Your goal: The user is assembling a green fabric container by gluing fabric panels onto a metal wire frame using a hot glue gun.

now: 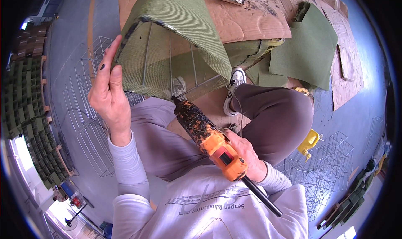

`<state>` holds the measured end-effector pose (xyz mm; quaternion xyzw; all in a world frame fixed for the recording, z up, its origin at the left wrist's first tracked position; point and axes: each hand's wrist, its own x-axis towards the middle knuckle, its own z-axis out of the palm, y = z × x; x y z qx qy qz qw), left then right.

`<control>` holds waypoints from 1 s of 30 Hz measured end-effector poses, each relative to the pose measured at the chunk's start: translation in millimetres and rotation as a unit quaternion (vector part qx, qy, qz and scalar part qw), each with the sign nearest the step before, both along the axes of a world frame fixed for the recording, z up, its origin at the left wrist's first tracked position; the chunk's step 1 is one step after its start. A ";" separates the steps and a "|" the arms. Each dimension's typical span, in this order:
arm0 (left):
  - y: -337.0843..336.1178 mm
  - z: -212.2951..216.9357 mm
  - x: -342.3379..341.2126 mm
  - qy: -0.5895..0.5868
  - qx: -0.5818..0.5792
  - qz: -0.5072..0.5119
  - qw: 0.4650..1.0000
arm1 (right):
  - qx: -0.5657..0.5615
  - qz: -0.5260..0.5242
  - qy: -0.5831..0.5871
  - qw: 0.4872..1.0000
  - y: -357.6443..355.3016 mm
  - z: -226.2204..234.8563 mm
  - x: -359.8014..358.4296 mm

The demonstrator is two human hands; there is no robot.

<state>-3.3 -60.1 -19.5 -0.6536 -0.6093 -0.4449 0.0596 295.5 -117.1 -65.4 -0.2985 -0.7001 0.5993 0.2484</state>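
Observation:
My left hand point(108, 88) presses flat against the left side of a wire frame covered in green woven fabric point(180, 42), holding it up above my lap. My right hand point(247, 155) grips an orange glue gun point(209, 138) smeared with dark residue. Its nozzle points up and left and touches the lower edge of the fabric-covered frame. A black glue stick point(261, 195) juts out of the gun's back toward my chest. Thin glue threads hang around the gun. I sit on the floor with one knee bent.
Bare wire frames point(90, 126) lie on the grey floor at left, more wire frames point(331, 159) at right. Green fabric sheets point(307, 46) and stained cardboard point(247, 17) lie ahead. A yellow tool point(308, 142) sits by my knee. Finished green pieces point(29, 113) are stacked far left.

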 end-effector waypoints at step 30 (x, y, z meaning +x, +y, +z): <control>-0.1 -1.8 -2.5 -0.010 -0.008 0.026 1.000 | -0.031 0.003 0.038 0.999 3.3 -8.7 -2.3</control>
